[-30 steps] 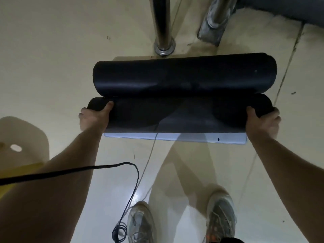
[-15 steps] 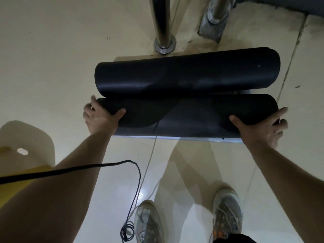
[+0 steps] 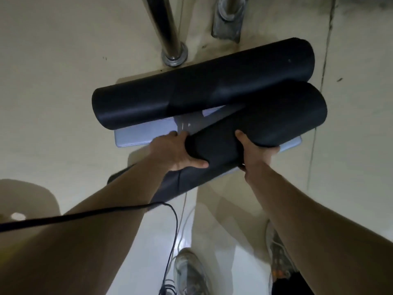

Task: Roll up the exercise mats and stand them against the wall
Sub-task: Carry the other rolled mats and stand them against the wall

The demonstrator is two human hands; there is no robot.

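Two rolled black exercise mats are in front of me. The far rolled mat [image 3: 202,86] lies on the floor, slanting up to the right. The near rolled mat [image 3: 265,124] is lifted and tilted, its right end high, its left end low behind my left forearm. My left hand [image 3: 176,152] grips it from the left side, thumb underneath. My right hand [image 3: 255,152] clasps it from the right, close to the left hand. A flat grey-white mat [image 3: 136,135] lies on the floor beneath both rolls.
A shiny metal pole with a round base [image 3: 173,54] stands just behind the far roll. A second metal post base [image 3: 228,22] is further right. A black cable [image 3: 172,241] hangs near my shoes [image 3: 189,271]. A pale chair seat [image 3: 25,201] sits at the left.
Both hands moved inward from the ends of the near roll to its middle and lifted it, turning it diagonal. The far roll now appears slanted and the flat mat underneath is exposed.
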